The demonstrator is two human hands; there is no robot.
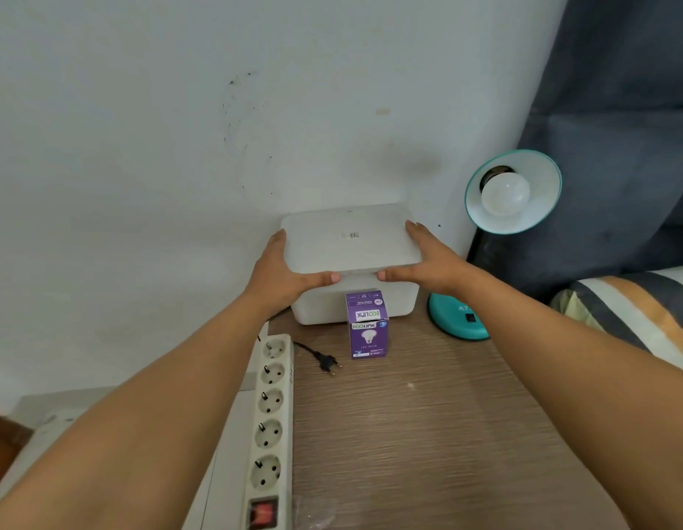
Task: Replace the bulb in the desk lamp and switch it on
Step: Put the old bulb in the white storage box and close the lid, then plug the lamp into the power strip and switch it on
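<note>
A white lidded box (351, 304) stands against the wall at the back of the table. My left hand (282, 277) grips the left edge of its lid (351, 239), and my right hand (428, 262) grips the right edge. The lid sits slightly raised above the box. A purple bulb carton (367, 325) stands upright in front of the box. The teal desk lamp has its shade (538, 193) tilted toward me with a white bulb (505, 193) in the socket. Its teal base (456, 319) with a black switch (470, 318) rests right of the box.
A white power strip (271, 415) with a red switch lies along the left edge of the wooden table (428, 434). A loose black plug (326, 363) lies unplugged beside it. A dark cushion (619, 147) and striped bedding (638, 307) are on the right.
</note>
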